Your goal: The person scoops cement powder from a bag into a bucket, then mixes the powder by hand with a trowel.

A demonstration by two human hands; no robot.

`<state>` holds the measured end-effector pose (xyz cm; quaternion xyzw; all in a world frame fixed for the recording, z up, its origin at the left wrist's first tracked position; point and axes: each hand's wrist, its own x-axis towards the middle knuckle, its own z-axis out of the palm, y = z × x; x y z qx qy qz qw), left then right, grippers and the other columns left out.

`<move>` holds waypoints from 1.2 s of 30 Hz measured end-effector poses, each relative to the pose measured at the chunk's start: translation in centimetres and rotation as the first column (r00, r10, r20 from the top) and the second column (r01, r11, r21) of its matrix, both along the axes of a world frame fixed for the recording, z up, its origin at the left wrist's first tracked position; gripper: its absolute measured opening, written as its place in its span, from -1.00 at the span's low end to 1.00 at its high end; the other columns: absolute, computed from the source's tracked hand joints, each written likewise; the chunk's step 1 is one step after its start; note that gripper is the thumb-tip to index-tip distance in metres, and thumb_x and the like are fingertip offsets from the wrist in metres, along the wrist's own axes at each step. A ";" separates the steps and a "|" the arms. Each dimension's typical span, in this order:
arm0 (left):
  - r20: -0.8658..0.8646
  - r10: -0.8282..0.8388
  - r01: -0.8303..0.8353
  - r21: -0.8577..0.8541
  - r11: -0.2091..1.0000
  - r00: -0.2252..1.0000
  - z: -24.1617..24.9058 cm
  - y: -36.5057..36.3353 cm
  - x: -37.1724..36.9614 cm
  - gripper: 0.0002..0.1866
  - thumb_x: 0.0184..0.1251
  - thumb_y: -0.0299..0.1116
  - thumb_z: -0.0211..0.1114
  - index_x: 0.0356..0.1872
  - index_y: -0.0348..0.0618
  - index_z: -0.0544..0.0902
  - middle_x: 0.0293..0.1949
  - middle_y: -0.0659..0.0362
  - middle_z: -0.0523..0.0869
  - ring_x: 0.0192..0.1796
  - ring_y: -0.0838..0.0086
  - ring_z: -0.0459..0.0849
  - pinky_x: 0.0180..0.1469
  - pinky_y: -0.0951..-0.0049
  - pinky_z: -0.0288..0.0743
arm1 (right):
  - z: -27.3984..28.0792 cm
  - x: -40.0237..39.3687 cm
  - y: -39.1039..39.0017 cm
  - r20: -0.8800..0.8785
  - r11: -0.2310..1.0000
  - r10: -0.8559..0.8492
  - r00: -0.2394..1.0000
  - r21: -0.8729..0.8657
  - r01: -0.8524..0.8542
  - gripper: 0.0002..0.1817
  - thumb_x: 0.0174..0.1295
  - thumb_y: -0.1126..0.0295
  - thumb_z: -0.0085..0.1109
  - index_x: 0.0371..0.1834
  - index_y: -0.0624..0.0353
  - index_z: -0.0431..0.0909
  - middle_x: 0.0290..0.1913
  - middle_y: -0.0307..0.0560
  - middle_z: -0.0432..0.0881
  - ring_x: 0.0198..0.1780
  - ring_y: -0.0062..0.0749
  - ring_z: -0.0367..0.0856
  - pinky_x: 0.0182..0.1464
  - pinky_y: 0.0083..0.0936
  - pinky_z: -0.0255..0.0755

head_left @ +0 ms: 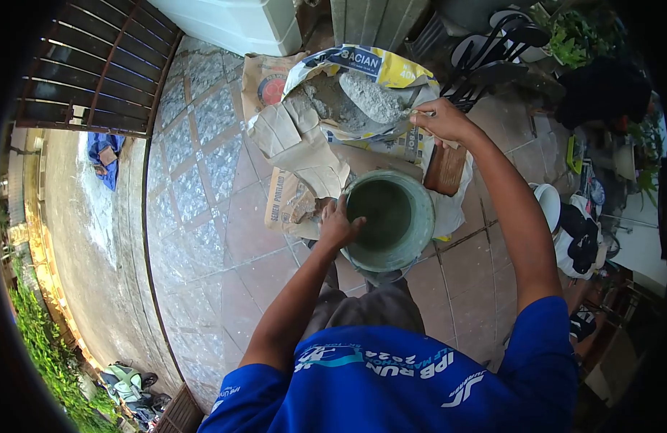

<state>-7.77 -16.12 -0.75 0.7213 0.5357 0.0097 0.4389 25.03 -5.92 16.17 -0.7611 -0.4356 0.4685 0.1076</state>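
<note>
My left hand (340, 225) grips the left rim of a round pale-green bucket (426, 216), thumb inside and fingers outside. Dull grey-green contents, perhaps liquid, show inside the bucket. My right hand (445, 121) is closed round the handle end of what looks like a trowel, its blade hidden under a heap of grey powder (376, 97). That heap is over the mouth of an open cement bag (333, 137), which holds more grey powder. A torn brown paper flap (283, 133) hangs from the bag's left side.
A reddish-brown block (444, 169) is right of the bucket. Brown cement paper (279, 198) lies on the tiled floor (254, 281). A white container (236, 25) stands at the back, a metal gate (95, 61) at upper left. Dark chairs (492, 61) and a white bucket (547, 206) are at right.
</note>
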 end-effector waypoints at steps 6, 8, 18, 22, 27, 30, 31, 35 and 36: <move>0.063 0.147 -0.131 -0.216 0.968 0.987 -0.8 -0.1 -1.6 -0.37 0.37 -0.16 0.25 0.36 -0.31 0.36 0.15 -0.26 0.62 0.22 -0.15 0.59 0.25 0.06 0.43 | 2.4 0.7 -3.6 -0.038 0.992 -0.023 0.999 0.125 0.028 -0.48 0.30 0.11 0.29 0.19 0.28 0.61 -0.51 -0.18 0.56 -0.67 -0.59 0.47 -0.69 -0.56 0.35; 0.000 0.157 -0.155 -0.152 0.976 0.988 -3.5 -0.4 -1.9 -0.44 0.39 -0.17 0.22 0.33 -0.24 0.42 0.13 -0.23 0.64 0.17 -0.13 0.62 0.20 0.03 0.46 | 3.8 0.1 -5.8 -0.051 0.989 -0.035 0.998 0.145 0.042 -0.47 0.31 0.13 0.30 0.21 0.27 0.60 -0.50 -0.19 0.57 -0.67 -0.61 0.46 -0.69 -0.58 0.34; -0.112 0.188 -0.203 -0.148 0.968 0.976 -3.2 -0.1 -1.6 -0.53 0.40 -0.19 0.16 0.32 0.01 0.49 0.04 -0.17 0.71 0.11 -0.11 0.66 0.14 0.02 0.50 | 3.4 -2.9 -19.0 -0.131 0.983 -0.092 0.987 -0.168 0.069 -0.52 0.31 0.22 0.30 0.23 0.23 0.59 -0.46 -0.17 0.61 -0.64 -0.60 0.47 -0.60 -0.52 0.40; -0.128 0.170 -0.186 -0.131 0.974 0.977 -3.1 -0.3 -1.5 -0.52 0.41 -0.18 0.16 0.33 -0.02 0.48 0.06 -0.17 0.70 0.13 -0.10 0.65 0.16 0.02 0.49 | -2.9 -5.9 -21.7 -0.111 0.960 -0.104 0.988 -0.272 0.071 -0.63 0.24 0.28 0.29 0.05 0.26 0.64 -0.42 -0.04 0.65 -0.60 -0.41 0.54 -0.53 -0.40 0.47; -0.115 0.178 -0.190 -0.101 0.977 0.977 -3.4 -0.6 -1.6 -0.51 0.41 -0.18 0.16 0.33 -0.03 0.48 0.06 -0.16 0.70 0.12 -0.09 0.66 0.17 0.02 0.49 | -11.1 -10.7 -22.8 0.189 0.986 0.131 0.973 -0.123 -0.109 -0.77 0.13 0.41 0.19 -0.18 0.26 0.62 -0.23 0.23 0.71 -0.21 0.11 0.71 -0.15 -0.07 0.57; -0.096 0.172 -0.183 -0.112 0.977 0.980 -3.7 -0.6 -1.8 -0.53 0.41 -0.19 0.15 0.31 -0.01 0.50 0.04 -0.17 0.71 0.11 -0.11 0.66 0.15 0.01 0.50 | -9.2 -13.8 -21.8 0.244 0.986 0.106 0.964 -0.148 -0.071 -0.79 0.09 0.45 0.18 -0.19 0.23 0.61 -0.16 0.26 0.70 -0.05 0.19 0.68 -0.02 -0.01 0.55; -0.082 0.166 -0.176 -0.122 0.977 0.983 -3.6 -0.5 -1.9 -0.54 0.40 -0.19 0.15 0.30 0.00 0.51 0.03 -0.17 0.71 0.10 -0.12 0.66 0.14 0.01 0.50 | -9.1 -14.5 -21.9 0.248 0.990 0.097 0.964 -0.127 -0.067 -0.79 0.09 0.45 0.18 -0.19 0.22 0.61 -0.17 0.25 0.70 -0.06 0.18 0.69 -0.02 -0.01 0.55; -0.074 0.186 -0.193 -0.095 0.977 0.980 -3.8 -0.5 -1.7 -0.56 0.38 -0.19 0.14 0.26 0.04 0.53 -0.01 -0.18 0.72 0.07 -0.14 0.67 0.10 0.00 0.51 | -10.1 -16.4 -23.3 0.259 0.997 0.055 0.964 -0.059 -0.041 -0.78 0.08 0.44 0.26 -0.18 0.20 0.61 -0.20 0.22 0.70 -0.08 0.17 0.68 -0.03 -0.01 0.56; -0.070 0.188 -0.195 -0.093 0.976 0.980 -3.8 -0.5 -1.8 -0.56 0.38 -0.19 0.15 0.26 0.03 0.54 -0.01 -0.18 0.72 0.07 -0.14 0.67 0.10 0.00 0.51 | -10.2 -16.9 -23.6 0.229 0.998 0.043 0.972 -0.052 -0.032 -0.77 0.08 0.44 0.28 -0.17 0.19 0.61 -0.21 0.21 0.70 -0.08 0.17 0.69 -0.03 -0.01 0.56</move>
